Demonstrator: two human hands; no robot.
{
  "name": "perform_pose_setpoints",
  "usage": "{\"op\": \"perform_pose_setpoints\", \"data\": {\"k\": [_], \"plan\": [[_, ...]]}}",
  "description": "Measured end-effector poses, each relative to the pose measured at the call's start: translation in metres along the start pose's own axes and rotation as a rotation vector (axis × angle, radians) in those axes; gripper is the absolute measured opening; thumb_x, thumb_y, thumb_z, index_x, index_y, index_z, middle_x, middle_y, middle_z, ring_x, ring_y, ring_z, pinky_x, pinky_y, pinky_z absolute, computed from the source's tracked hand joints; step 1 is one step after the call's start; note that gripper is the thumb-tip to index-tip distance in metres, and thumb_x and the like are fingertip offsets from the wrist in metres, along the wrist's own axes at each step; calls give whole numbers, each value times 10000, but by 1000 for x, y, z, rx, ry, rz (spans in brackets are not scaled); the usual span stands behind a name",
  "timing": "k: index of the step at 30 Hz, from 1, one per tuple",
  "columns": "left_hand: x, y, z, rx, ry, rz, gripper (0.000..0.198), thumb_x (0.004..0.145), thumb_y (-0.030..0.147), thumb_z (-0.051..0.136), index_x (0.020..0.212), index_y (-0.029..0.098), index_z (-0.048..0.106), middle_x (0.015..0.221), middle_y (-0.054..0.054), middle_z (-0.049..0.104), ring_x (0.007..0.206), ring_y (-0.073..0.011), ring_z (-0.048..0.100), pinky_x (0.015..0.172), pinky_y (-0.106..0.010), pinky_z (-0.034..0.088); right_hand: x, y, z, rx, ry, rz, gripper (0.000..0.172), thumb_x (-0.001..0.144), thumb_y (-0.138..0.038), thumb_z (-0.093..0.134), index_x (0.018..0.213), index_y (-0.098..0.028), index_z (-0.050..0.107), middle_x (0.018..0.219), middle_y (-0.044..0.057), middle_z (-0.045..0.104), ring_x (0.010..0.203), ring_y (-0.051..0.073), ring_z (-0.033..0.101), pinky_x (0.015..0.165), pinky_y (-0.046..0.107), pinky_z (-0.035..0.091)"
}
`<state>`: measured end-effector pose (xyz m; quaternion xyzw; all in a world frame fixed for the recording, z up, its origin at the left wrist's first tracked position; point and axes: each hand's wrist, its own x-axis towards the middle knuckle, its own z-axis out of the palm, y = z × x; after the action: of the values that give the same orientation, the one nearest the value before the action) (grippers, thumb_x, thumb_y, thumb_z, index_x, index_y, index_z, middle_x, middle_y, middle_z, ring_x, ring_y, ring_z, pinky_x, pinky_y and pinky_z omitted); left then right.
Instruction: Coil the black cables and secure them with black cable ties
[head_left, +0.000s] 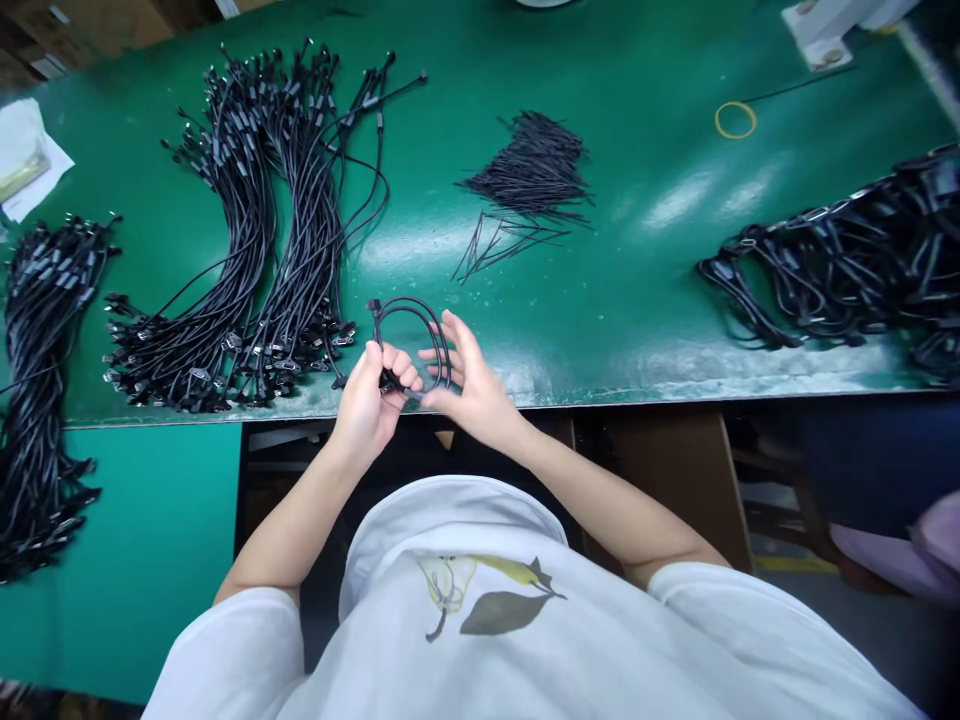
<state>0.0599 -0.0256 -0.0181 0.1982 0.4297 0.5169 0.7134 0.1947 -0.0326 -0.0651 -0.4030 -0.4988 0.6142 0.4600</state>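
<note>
Fingers: yours on the left hand are curled tight round a looped cable; those on the right hand are spread open, the loop's right side lying between thumb and the rest.
Green bench: running right across in front of you, both hands at its near edge.
Uncoiled cables: heaped to your left, plugs at both ends, and they look like the stock waiting.
Looped bundles: over on your right, and they seem to be the finished ones.
Thin black strips: piled beyond your hands, a few loose on the near side.
Looped cable: held at the bench's edge, just right of the uncoiled heap; coiling looks to be the step, and nearly done.
Plug end: poking up beyond your left thumb; next move, I judge, calls for right fingers closing to even the turns, left holding firm, ready for a strip.
</note>
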Motion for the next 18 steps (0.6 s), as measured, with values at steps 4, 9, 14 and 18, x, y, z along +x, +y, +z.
{"op": "perform_pose_setpoints", "data": {"k": [4, 9, 14, 18], "plan": [[5, -3, 3, -72, 30, 62, 350, 936, 419, 538, 690, 178, 479, 692, 23, 491, 639, -80, 528, 672, -220, 504, -3, 5, 6, -291, -23, -64, 898, 818, -566, 632, 1538, -284, 175, 1547, 151, 220, 1257, 287, 496, 1084, 505, 415], [3, -10, 10, 13, 65, 170, 323, 944, 443, 514, 752, 184, 526, 761, 13, 551, 675, -81, 561, 734, -237, 516, 2, 5, 15, -351, 80, -124, 716, 930, -442, 492, 1547, -283, 165, 1463, 136, 338, 1355, 247, 390, 1130, 479, 369], [-1, -8, 14, 79, -1, 217, 337, 931, 424, 547, 700, 180, 510, 658, 43, 478, 503, -53, 386, 690, -237, 501, 5, 8, 11, -118, -29, -67, 986, 848, -502, 630, 1554, -338, -39, 1541, 128, 289, 1258, 225, 501, 1084, 439, 423], [-6, -3, 16, 215, -88, 229, 351, 899, 462, 580, 694, 182, 532, 669, 19, 495, 574, -88, 458, 652, -246, 481, 13, 2, -13, 194, -218, 105, 1024, 718, -483, 768, 1526, -282, 172, 1391, 109, 494, 1171, 190, 569, 1021, 368, 476]]}}
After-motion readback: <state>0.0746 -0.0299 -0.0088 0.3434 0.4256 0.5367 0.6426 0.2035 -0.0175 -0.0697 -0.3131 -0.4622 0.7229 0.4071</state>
